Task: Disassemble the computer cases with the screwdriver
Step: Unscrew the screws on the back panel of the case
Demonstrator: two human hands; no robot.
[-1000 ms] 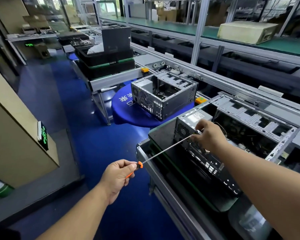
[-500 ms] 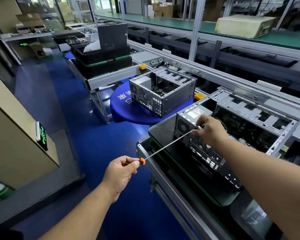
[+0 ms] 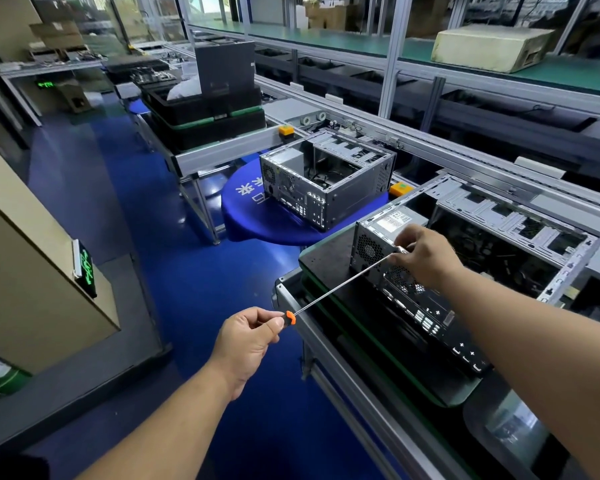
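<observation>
my left hand (image 3: 248, 336) grips the screwdriver (image 3: 340, 284) handle, arm extended; right hand (image 3: 425, 256) fingers pinch its tip at the computer case (image 3: 465, 271) rear.

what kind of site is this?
Likely a factory teardown line: open computer cases sit along a conveyor, with green-topped workbenches behind and stacked black trays farther down.

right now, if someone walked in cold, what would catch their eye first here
Probably the long screwdriver stretched between both hands: the left hand holds its orange-tipped handle, and the right hand pinches the shaft near the tip, at the rear panel of the open computer case on the near conveyor. Beyond it, a second stripped case sits on a round blue table.
</observation>
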